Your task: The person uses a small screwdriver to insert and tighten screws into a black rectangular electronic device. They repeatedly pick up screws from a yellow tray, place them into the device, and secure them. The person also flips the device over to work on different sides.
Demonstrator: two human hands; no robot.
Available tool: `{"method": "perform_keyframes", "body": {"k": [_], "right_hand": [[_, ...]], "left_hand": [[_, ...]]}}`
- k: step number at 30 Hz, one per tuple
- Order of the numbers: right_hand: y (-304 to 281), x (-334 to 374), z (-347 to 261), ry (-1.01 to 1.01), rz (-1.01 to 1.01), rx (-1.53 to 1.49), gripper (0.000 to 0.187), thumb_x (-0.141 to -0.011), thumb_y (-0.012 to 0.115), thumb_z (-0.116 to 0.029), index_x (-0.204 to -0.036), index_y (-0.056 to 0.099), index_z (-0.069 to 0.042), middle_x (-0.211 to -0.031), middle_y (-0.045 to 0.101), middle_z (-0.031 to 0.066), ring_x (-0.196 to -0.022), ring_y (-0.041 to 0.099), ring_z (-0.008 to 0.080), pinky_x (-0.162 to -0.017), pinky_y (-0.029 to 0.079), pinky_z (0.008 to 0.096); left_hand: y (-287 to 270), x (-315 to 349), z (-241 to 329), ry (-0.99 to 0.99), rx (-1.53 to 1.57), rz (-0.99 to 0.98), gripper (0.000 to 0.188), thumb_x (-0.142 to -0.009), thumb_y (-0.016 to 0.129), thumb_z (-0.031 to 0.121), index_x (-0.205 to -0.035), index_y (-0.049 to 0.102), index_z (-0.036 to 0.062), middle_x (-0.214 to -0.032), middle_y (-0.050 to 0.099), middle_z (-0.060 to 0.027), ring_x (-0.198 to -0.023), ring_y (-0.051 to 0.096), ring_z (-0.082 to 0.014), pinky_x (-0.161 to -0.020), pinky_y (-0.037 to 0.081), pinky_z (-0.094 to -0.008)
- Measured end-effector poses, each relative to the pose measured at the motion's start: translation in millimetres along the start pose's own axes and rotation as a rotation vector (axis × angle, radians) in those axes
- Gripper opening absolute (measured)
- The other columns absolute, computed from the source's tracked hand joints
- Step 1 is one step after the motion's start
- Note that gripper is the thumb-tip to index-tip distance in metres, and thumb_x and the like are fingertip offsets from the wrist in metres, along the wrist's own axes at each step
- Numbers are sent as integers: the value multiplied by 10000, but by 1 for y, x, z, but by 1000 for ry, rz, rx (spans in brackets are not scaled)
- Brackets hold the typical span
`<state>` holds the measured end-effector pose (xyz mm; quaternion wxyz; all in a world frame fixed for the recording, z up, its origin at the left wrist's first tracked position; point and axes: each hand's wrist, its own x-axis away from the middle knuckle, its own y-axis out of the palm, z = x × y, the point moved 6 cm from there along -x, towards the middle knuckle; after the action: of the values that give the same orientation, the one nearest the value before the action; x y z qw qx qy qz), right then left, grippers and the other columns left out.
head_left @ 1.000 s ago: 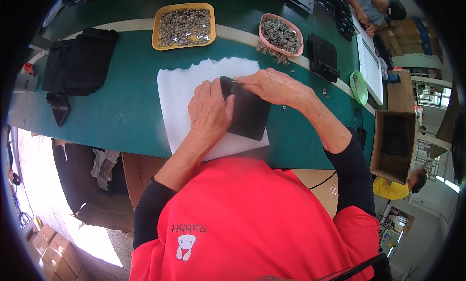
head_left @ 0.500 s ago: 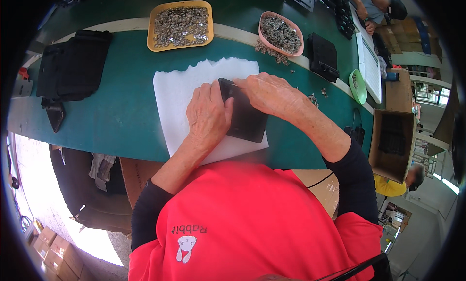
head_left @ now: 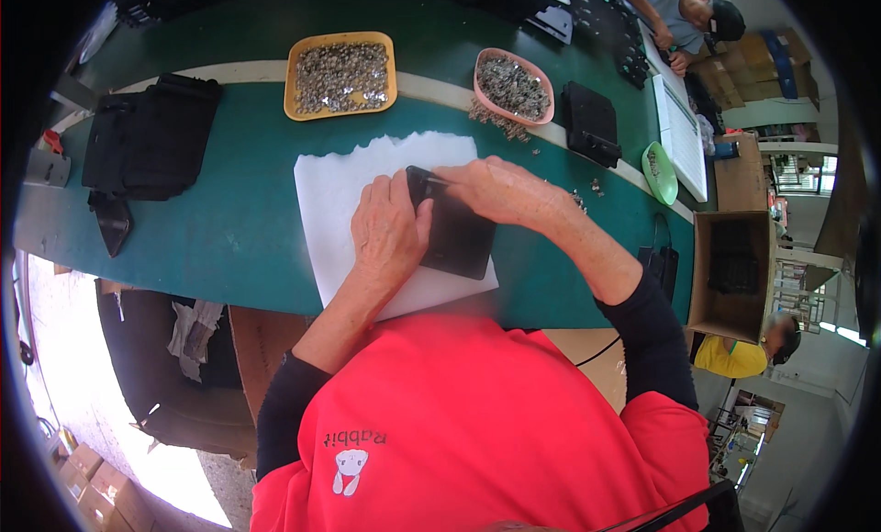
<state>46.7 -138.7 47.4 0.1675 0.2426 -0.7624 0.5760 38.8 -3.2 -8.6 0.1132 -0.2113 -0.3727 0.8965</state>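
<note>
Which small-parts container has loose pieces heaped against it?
The pink tray, with a heap at its lower-left side; the yellow tray and green bowl have none.

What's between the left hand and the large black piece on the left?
In the head view, outward from the left hand: the white sheet, then green tabletop, up to the black piece.

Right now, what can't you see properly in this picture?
All in the head view:
- Flat black rectangular panel: left side partly covered by the left hand.
- Whether the right hand pinches something: its fingers hide that.
- Small shiny pieces in the yellow rectangular tray: too tiny for exact shapes.
</note>
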Motion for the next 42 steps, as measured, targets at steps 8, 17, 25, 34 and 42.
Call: {"method": "perform_keyframes", "body": {"k": [8,17,25,34,42], "right_hand": [[21,20,41,-123,143,-348,397,-883,607,-256,-1212,628,-35,-749,637,182,-679,624,280,-646,489,379],[30,36,78,67,58,-791,264,-905,600,-269,-941,731,-43,-591,536,17,-474,486,68,-430,381,229],[13,40,184,234,892,-365,212,-857,632,-232,-906,720,-45,-807,637,182,-780,639,341,-729,511,415],[13,20,173,111,918,-264,160,-819,687,-171,-922,728,-56,-855,647,162,-826,643,356,-752,512,432],[16,20,167,131,936,-146,106,-807,704,-107,-891,701,-42,-844,657,131,-804,648,342,-729,512,427]], "left_hand": [[-1,-2,-4,34,28,-34,391,-834,673,142,-1175,555,-9,-965,550,-157,-917,558,-333,-771,478,-416],[-2,-52,12,357,88,-507,325,-836,669,100,-1161,671,104,-915,571,-124,-885,577,-309,-767,484,-406],[-12,-79,18,315,51,-388,281,-844,624,42,-1119,668,68,-973,597,-134,-928,603,-315,-793,502,-414],[-23,-137,-66,85,-320,-104,138,-878,577,51,-961,663,-19,-971,602,-201,-896,632,-393,-766,511,-474],[-19,-158,-80,-31,-304,-209,108,-834,608,68,-850,699,12,-923,661,-193,-899,642,-369,-796,503,-449]]}}
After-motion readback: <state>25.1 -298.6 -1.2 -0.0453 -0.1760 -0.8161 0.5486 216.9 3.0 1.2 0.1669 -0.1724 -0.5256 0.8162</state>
